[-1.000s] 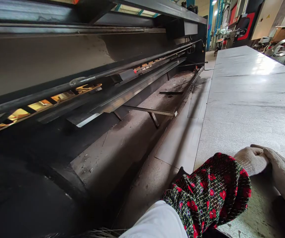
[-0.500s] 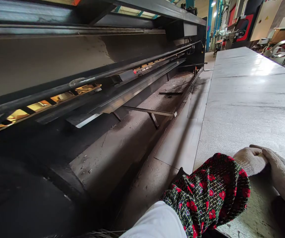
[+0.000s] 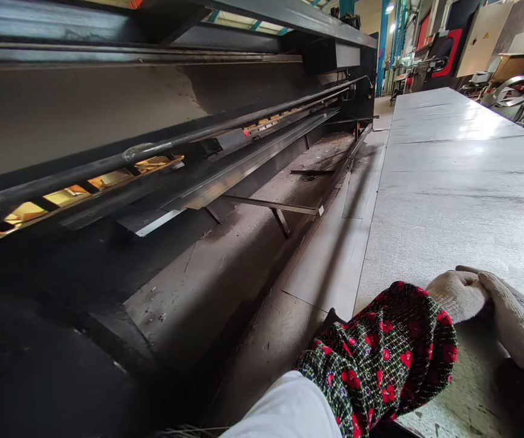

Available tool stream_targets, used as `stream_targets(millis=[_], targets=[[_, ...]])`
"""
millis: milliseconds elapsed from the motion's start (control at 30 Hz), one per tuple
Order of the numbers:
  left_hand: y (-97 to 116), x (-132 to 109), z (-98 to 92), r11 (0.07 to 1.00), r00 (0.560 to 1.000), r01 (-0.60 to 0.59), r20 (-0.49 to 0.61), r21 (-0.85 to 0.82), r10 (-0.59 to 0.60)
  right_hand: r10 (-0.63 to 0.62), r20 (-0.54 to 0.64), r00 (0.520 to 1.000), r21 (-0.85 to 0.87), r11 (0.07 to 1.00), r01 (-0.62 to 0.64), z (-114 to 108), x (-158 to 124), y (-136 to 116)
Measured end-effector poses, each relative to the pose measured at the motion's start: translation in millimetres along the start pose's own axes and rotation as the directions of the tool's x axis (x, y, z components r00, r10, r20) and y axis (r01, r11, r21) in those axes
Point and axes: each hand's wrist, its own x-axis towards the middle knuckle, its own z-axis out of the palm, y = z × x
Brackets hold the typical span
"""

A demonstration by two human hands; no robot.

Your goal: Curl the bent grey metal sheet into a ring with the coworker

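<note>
Both hands gloved, at the near end of the big grey sheet (image 3: 453,182), lower right of view. Left hand (image 3: 457,295) and right hand (image 3: 517,322) touch: right's fingertips meet the left near its knuckles. Left fingers look curled under, mostly hidden; right fingers lie together, reaching toward the left. Can't tell if either pinches the sheet edge. Left forearm wears a floral sleeve (image 3: 380,365) over white cloth. Worn greenish surface (image 3: 462,380) below the hands.

Sheet lies flat, runs away from the person, glare toward the far end. Left of it: long dark machine (image 3: 120,91), with a pipe (image 3: 243,126) along its length. Dusty floor (image 3: 243,255) between, thin plate (image 3: 323,277) lying on it just beside the sheet. Metal ring (image 3: 515,91) far right, past the sheet.
</note>
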Motion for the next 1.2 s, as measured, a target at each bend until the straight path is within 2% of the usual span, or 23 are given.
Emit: stream_targets(millis=[200, 367, 500, 700, 900, 1200], targets=[[3.0, -1.3, 0.0, 0.999, 0.999, 0.041, -0.019, 0.028, -0.040, 0.069, -0.043, 0.997, 0.016, 0.998, -0.068, 2.5, -7.0, -14.8], [4.8, -2.2, -2.0, 0.999, 1.000, 0.028, 0.001, 0.038, -0.028, 0.033, -0.056, 0.998, -0.007, 0.999, -0.034, 2.2, -2.3, -3.7], [5.0, -2.9, -0.6, 0.998, 0.999, 0.046, -0.007, 0.046, -0.046, 0.057, -0.045, 0.997, 0.016, 0.998, -0.056, 1.0, 0.4, 1.6], [8.3, -4.5, -2.0, 0.997, 0.999, 0.041, -0.032, 0.060, -0.039, 0.011, 0.011, 1.000, 0.056, 0.998, -0.012, 1.1, 0.2, 1.7], [13.6, -5.8, -6.1, 0.994, 0.999, 0.051, -0.010, 0.096, -0.050, -0.042, -0.002, 0.999, 0.035, 0.998, 0.042, 1.3, 1.7, 7.3], [18.9, -8.8, -8.9, 0.990, 0.996, 0.084, -0.016, 0.111, -0.083, -0.050, 0.024, 0.998, 0.027, 0.998, 0.049, -0.1, 0.3, 4.0]])
